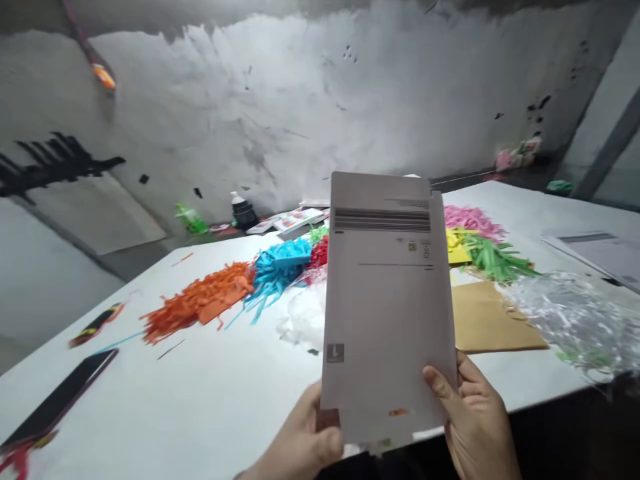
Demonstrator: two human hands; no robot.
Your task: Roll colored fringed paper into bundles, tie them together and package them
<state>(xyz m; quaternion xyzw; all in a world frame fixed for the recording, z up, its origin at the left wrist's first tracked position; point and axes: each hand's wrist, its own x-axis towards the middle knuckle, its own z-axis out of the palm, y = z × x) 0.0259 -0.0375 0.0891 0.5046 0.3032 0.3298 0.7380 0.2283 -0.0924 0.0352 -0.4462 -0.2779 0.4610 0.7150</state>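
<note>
Both hands hold up a flat white cardboard box (385,313) with printed lines and small symbols on its face. My left hand (305,437) grips its lower left corner, thumb at the bottom edge. On the lower right side, my right hand (475,413) has its thumb pressed on the front and its fingers behind. Loose flaps show at the box's lower end. Behind it on the white table lie bundles of shredded paper: orange (200,300), blue (280,267), red (319,253), pink (473,221) and green (500,257). The box hides part of the row.
A brown cardboard piece (493,320) and clear shredded plastic (575,313) lie at right. A phone (65,393) and a yellow-black cutter-like tool (97,325) rest at left. A dark bottle (243,212) and printed sheets (297,220) stand near the wall.
</note>
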